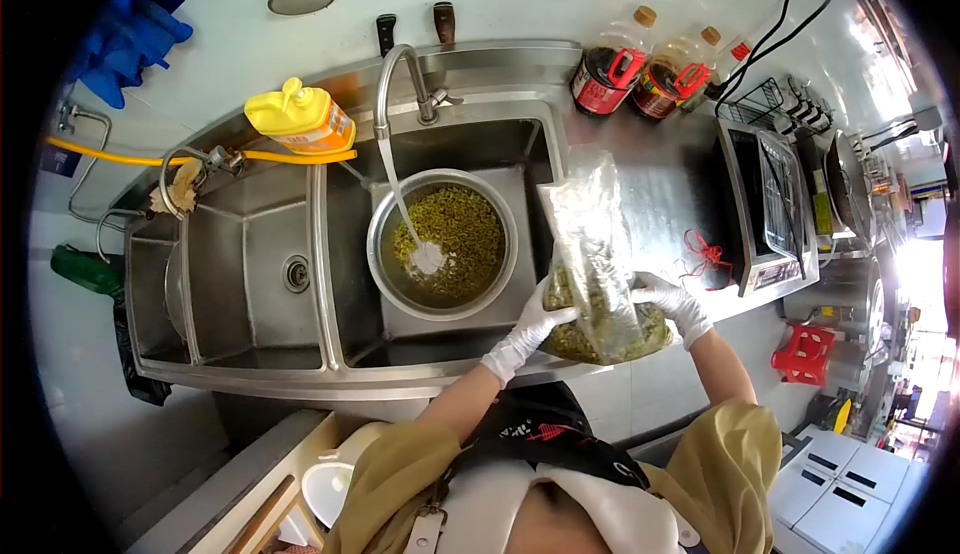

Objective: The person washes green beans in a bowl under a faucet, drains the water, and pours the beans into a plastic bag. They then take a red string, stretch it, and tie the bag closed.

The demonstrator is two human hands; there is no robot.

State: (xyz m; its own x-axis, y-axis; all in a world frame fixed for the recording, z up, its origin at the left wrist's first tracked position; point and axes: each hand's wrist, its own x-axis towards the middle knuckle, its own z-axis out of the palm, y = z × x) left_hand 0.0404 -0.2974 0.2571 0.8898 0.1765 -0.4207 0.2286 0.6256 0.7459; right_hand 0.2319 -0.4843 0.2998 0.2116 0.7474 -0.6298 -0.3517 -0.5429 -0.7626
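My left hand [536, 329] and my right hand [670, 302], both in white gloves, grip the two sides of a clear plastic bag [592, 244]. Chopped green vegetable pieces [600, 329] fill the lower part of the bag, and its upper part stands up loose. I hold it at the front edge of the counter, right of the sink. A round metal bowl [376, 266] sits in the right basin, with similar green pieces [455, 224] inside. Water [399, 194] runs from the curved faucet [384, 94] into the bowl.
Left of the bowl is another sink basin [245, 294]. A yellow jug [300, 119] stands behind it, near a yellow hose [110, 156]. Dark sauce bottles [604, 72] stand at the back right. A red string [704, 251] lies near a countertop appliance [765, 199].
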